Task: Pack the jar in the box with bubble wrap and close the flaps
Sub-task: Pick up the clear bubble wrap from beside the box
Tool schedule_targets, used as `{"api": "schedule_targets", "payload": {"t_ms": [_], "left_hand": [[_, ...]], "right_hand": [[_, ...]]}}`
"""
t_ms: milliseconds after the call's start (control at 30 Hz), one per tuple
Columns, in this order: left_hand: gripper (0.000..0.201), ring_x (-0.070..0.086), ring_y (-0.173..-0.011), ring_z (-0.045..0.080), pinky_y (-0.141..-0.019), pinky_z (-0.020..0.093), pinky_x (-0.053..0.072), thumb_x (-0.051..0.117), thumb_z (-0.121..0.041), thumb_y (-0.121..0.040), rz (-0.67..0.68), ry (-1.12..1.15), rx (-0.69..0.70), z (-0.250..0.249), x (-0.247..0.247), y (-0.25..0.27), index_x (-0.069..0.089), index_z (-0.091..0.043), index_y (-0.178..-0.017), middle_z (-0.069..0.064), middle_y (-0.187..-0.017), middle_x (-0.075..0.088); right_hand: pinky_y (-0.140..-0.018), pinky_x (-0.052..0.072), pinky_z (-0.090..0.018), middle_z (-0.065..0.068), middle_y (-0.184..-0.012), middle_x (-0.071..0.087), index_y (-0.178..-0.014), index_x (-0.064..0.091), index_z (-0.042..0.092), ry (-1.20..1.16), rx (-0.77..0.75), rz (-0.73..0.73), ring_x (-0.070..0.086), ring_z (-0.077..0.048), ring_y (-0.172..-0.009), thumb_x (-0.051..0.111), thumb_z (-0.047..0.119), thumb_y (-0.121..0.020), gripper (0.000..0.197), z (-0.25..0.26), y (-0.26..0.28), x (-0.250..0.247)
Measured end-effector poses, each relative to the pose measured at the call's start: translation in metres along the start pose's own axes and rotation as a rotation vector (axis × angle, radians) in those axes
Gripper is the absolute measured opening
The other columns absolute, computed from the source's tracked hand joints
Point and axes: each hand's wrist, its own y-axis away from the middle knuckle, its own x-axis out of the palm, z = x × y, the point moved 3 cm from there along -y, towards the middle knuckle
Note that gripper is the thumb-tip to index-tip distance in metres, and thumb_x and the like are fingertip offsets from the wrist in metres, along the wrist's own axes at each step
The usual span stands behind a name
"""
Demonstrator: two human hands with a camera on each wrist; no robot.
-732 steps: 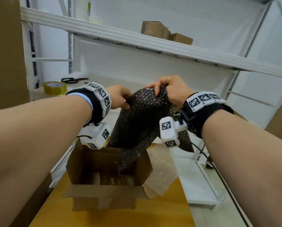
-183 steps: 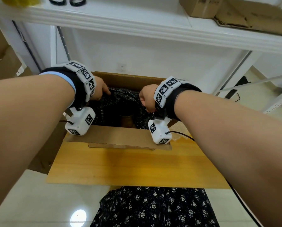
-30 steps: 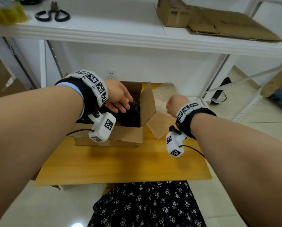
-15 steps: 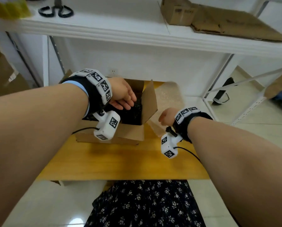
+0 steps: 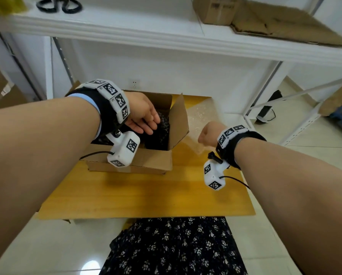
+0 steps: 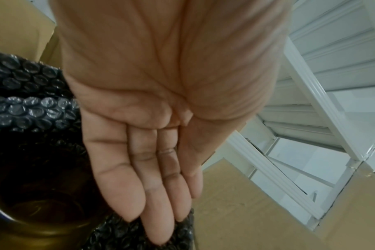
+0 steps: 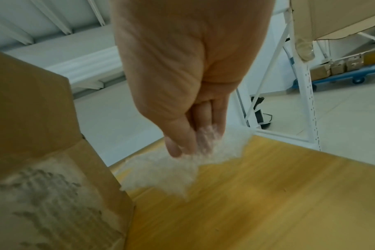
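Jar point(image 6: 30, 208) sits down inside the box point(image 5: 138, 161), its dark glass mouth showing only in my left wrist view, ringed by the black bubble wrap point(image 6: 28, 108) packed around it. I judge it hard, smooth and breakable, likely heavy enough to shift if the padding is loose, so I would not grip its rim; better to press the soft, springy wrap down around it and let that take the load. My left hand point(image 5: 144, 116) is over the box opening, released, fingers straight and together, the tips touching the black wrap just beside the jar. My right hand point(image 5: 207, 135) is to the right of the box, grasping a sheet of clear bubble wrap point(image 7: 182, 165) between thumb and fingers. That sheet is light and limp and should crumple easily, so a corner pinch is enough. From the head camera the jar is hidden under my left hand and the dark padding, and the right hand looks like a plain fist; the right wrist view shows the pinch on the clear sheet, blurred, and the box's right-hand flap point(image 7: 28, 110) standing up beside it. Only the head camera shows the whole layout: box on the wooden table point(image 5: 146, 195), flaps not yet folded shut.
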Motion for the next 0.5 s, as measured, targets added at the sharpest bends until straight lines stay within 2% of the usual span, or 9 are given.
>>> {"api": "schedule_targets", "payload": {"t_ms": [67, 133, 200, 267, 367, 500], "left_hand": [[0.023, 0.07, -0.088, 0.021, -0.063, 0.028, 0.055, 0.041, -0.001, -0.099, -0.01, -0.004, 0.0, 0.0, -0.001, 0.007, 0.064, -0.009, -0.1, 0.01, -0.101, 0.069], [0.024, 0.07, -0.085, 0.021, -0.056, 0.026, 0.056, 0.041, -0.001, -0.099, -0.017, -0.002, -0.003, 0.0, -0.003, 0.014, 0.063, -0.008, -0.101, 0.011, -0.101, 0.069], [0.024, 0.07, -0.083, 0.021, -0.052, 0.025, 0.057, 0.041, 0.0, -0.098, -0.02, 0.01, -0.004, -0.002, -0.004, 0.023, 0.063, -0.008, -0.1, 0.011, -0.1, 0.069], [0.023, 0.07, -0.082, 0.021, -0.052, 0.025, 0.057, 0.042, -0.001, -0.098, -0.027, 0.02, 0.002, -0.004, -0.006, 0.032, 0.064, -0.008, -0.1, 0.011, -0.098, 0.069], [0.022, 0.07, -0.081, 0.02, -0.061, 0.028, 0.056, 0.042, -0.002, -0.099, -0.058, 0.004, 0.048, -0.011, -0.011, 0.043, 0.063, -0.01, -0.097, 0.009, -0.096, 0.069], [0.018, 0.069, -0.08, 0.02, -0.066, 0.03, 0.054, 0.046, -0.003, -0.098, -0.107, 0.036, 0.145, -0.03, -0.017, 0.059, 0.062, -0.01, -0.095, 0.01, -0.097, 0.069]], "right_hand": [[-0.082, 0.058, -0.037, -0.006, -0.1, 0.071, -0.103, 0.067, 0.011, -0.013, -0.045, -0.032, 0.069, -0.025, -0.091, 0.06, 0.014, -0.09, 0.015, 0.002, 0.01, -0.01], [-0.084, 0.058, -0.04, -0.006, -0.098, 0.07, -0.101, 0.065, 0.013, -0.089, -0.047, -0.02, 0.069, -0.026, -0.092, 0.065, 0.009, -0.087, 0.014, 0.0, 0.015, -0.014], [-0.087, 0.058, -0.043, -0.009, -0.098, 0.072, -0.099, 0.066, 0.012, -0.148, -0.053, 0.003, 0.07, -0.028, -0.094, 0.069, 0.007, -0.085, 0.015, 0.002, 0.022, -0.02], [-0.087, 0.057, -0.042, -0.01, -0.102, 0.072, -0.098, 0.066, 0.013, -0.203, -0.041, -0.056, 0.069, -0.028, -0.095, 0.066, 0.008, -0.087, 0.012, 0.003, 0.026, -0.033], [-0.082, 0.055, -0.037, -0.009, -0.104, 0.067, -0.105, 0.064, 0.014, -0.241, 0.01, -0.355, 0.064, -0.029, -0.096, 0.056, 0.01, -0.091, 0.017, 0.002, 0.041, -0.074], [-0.063, 0.049, -0.034, -0.004, -0.083, 0.055, -0.109, 0.054, 0.017, -0.388, 0.004, -0.746, 0.059, -0.029, -0.077, 0.041, 0.002, -0.088, 0.029, 0.01, 0.078, -0.142]]}}
